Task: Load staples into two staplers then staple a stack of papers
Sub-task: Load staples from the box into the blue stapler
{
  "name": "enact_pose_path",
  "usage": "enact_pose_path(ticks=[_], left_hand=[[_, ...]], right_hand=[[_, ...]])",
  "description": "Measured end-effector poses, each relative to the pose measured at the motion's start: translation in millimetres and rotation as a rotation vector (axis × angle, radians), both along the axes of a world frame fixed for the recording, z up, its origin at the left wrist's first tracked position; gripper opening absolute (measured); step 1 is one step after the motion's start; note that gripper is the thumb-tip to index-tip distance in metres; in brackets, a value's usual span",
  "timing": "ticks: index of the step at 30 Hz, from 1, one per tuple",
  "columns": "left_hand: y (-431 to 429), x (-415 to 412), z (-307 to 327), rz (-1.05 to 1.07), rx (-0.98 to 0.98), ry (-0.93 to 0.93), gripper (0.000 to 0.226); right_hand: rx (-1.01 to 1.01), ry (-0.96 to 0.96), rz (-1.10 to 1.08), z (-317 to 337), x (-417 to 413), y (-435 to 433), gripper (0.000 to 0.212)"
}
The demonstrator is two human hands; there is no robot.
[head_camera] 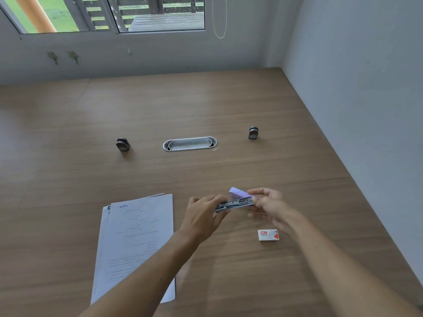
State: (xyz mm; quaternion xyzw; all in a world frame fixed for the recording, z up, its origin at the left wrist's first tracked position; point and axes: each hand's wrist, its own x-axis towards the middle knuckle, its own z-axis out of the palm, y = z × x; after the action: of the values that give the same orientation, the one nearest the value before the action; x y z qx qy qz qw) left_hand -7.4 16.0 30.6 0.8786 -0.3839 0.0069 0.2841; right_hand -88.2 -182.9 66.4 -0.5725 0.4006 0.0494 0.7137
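Both bare forearms reach in over the brown wooden tabletop (229, 106). Left hand (203, 219) and right hand (267, 205) each close their grip on the opened lilac stapler (238, 199), held above the tabletop between white printed papers (135, 239) and a small white-and-red staple box (268, 234).

On the table (229, 106), the stapler (235, 201) sits at centre – papers (137, 236) at its eight o'clock, staple box (268, 234) at four o'clock, cable tray (190, 143) at eleven o'clock, between two posts (123, 144) (253, 132).
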Motion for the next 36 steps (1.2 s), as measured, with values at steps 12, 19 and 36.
enact_pose_path(ticks=[12, 19, 36], left_hand=[[15, -11, -52, 0.088, 0.31, 0.12, 0.015], [11, -17, -64, 0.091, 0.353, 0.173, 0.019], [-26, -42, -43, -0.107, -0.004, 0.051, 0.026]], right_hand=[[-0.221, 0.252, -0.03, -44, -42, -34, 0.025], [-0.288, 0.301, -0.076, -63, -64, -42, 0.018], [-0.331, 0.31, -0.105, -67, -98, -55, 0.013]])
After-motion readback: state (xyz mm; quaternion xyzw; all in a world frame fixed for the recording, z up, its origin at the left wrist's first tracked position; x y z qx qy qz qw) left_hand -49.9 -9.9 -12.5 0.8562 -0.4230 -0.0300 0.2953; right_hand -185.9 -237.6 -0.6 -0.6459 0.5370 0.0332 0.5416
